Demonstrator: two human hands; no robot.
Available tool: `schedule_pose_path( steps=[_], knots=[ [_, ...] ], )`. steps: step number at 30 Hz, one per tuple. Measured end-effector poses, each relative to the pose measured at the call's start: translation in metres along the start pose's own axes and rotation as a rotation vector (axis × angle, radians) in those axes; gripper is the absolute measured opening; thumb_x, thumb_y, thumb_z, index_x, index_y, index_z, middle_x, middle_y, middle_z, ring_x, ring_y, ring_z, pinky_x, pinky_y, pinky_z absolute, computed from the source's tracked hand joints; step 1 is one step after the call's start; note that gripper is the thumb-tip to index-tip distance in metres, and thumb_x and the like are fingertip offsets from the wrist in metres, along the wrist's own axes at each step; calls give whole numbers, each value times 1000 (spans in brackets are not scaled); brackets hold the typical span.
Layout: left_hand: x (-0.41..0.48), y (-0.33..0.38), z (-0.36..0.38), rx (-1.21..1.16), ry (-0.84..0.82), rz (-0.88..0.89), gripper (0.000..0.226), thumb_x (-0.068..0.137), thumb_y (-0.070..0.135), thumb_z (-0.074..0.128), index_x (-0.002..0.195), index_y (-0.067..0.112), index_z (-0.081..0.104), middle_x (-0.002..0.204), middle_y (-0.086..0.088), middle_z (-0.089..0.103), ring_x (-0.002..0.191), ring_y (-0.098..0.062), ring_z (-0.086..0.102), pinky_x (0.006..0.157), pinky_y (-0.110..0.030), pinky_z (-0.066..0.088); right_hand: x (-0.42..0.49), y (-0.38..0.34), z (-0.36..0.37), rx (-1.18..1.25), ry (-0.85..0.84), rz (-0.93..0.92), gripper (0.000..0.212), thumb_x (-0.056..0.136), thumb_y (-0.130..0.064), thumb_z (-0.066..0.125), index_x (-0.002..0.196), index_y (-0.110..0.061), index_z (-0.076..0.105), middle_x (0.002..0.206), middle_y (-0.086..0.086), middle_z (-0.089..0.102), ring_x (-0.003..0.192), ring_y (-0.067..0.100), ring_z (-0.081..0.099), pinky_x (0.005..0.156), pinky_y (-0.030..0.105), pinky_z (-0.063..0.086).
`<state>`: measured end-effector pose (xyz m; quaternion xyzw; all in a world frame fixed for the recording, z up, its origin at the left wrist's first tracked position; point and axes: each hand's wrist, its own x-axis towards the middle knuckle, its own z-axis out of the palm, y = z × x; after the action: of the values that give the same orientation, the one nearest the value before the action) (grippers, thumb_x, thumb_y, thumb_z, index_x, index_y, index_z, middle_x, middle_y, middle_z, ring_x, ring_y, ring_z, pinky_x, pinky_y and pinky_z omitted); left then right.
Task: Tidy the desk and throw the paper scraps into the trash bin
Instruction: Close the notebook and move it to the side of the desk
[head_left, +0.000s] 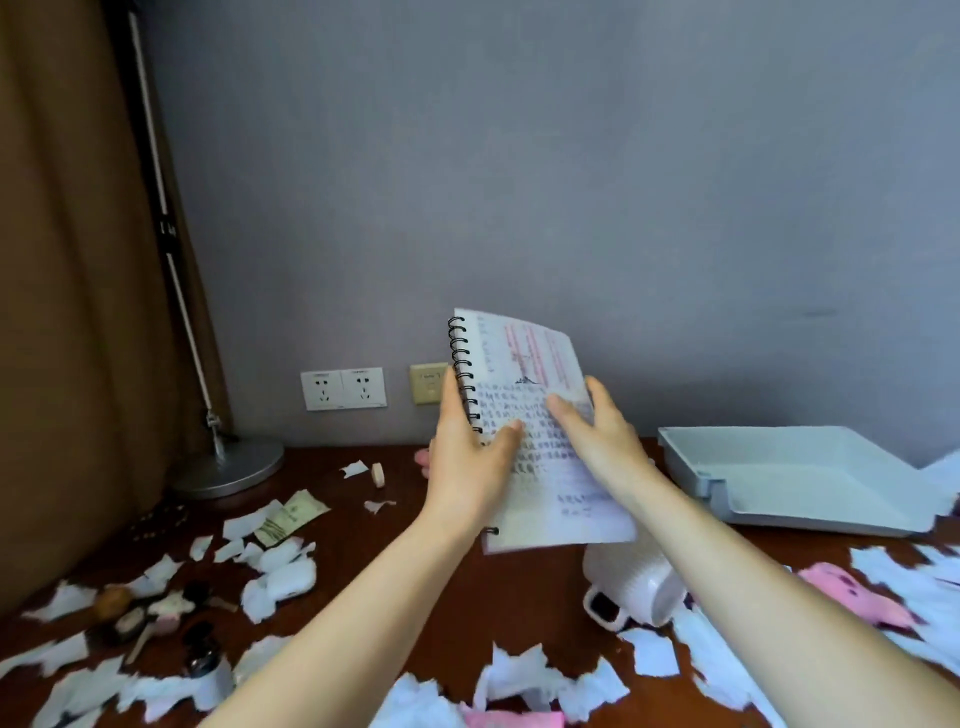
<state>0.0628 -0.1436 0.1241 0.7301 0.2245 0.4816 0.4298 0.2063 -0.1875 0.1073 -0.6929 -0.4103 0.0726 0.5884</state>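
I hold a spiral-bound notebook (524, 364) with handwritten pages upright above the dark wooden desk (447, 571). My left hand (467, 457) grips it at the spiral edge, thumb across the page. My right hand (597, 431) lies against the open page, fingers straight. Torn white paper scraps (280, 566) litter the desk on the left, along the front edge (524, 675) and on the right (914, 587). Pink scraps (852, 597) lie among them. No trash bin is in view.
A white mug (644, 587) lies on its side under the notebook. A grey paper tray (800, 478) sits at the back right. A desk lamp base (228, 467) stands back left, with small bottles and clutter (156, 618) near the left front. Wall sockets (343, 388) are behind.
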Motion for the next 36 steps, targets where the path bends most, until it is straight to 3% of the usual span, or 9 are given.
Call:
schedule_pose_path(
  steps=[3,6,8,10,12,17,22,31,36],
  knots=[
    [-19,15,23,127,-125,58,84,92,9,53,151,23,-4,151,7,25,136,-9,32,111,-23,27,-6,8,-28,-48,73,-22,31,86,-54,54,107,-33,48,97,-16,62,87,9,60,74,25,46],
    [-41,24,50,460,-210,79,90,89,27,58,150,27,-8,157,-10,-16,148,-23,2,120,-38,11,-10,24,-58,-106,148,-6,39,81,-61,54,101,-29,59,97,-8,69,91,19,64,84,37,51],
    [-53,27,66,603,-235,71,94,86,39,60,150,28,-8,154,-13,-28,147,-28,-6,120,-43,5,-11,36,-78,-108,172,23,35,81,-56,57,87,-22,62,86,-4,68,85,21,65,75,35,51],
    [-65,27,86,686,-278,119,94,86,47,57,149,28,-8,153,-11,-30,145,-27,-18,117,-44,-1,-17,46,-102,-117,196,29,31,84,-48,60,86,-18,62,85,-1,66,83,22,62,68,30,44],
    [-76,24,107,782,-331,194,89,88,54,50,150,28,-9,154,-9,-29,142,-23,-29,116,-44,-7,-24,57,-127,-131,220,7,31,85,-44,60,98,-15,63,96,1,66,89,21,61,72,28,42],
    [-100,16,170,885,-503,296,77,91,59,35,150,29,-3,156,-5,-25,141,-20,-31,114,-45,-15,-45,92,-189,-212,266,64,40,89,-43,57,121,-18,58,107,-1,56,101,16,52,81,25,36],
    [-112,13,227,909,-609,410,70,94,59,25,150,30,-4,157,-3,-22,140,-19,-31,112,-44,-19,-69,128,-254,-253,391,191,26,90,-40,56,97,-15,62,94,5,63,85,22,58,71,28,40],
    [-126,10,318,940,-769,456,69,96,56,21,151,22,-2,157,-3,-21,142,-18,-29,114,-44,-16,-113,195,-358,-275,593,460,41,91,-38,55,91,2,63,84,16,61,83,33,57,71,31,40],
    [-138,13,366,908,-803,516,73,96,55,16,149,14,-14,158,-1,-18,143,-16,-25,114,-40,-16,-126,209,-403,-324,634,509,38,91,-39,55,76,-4,57,75,11,57,78,29,54,68,30,37]
  ],
)
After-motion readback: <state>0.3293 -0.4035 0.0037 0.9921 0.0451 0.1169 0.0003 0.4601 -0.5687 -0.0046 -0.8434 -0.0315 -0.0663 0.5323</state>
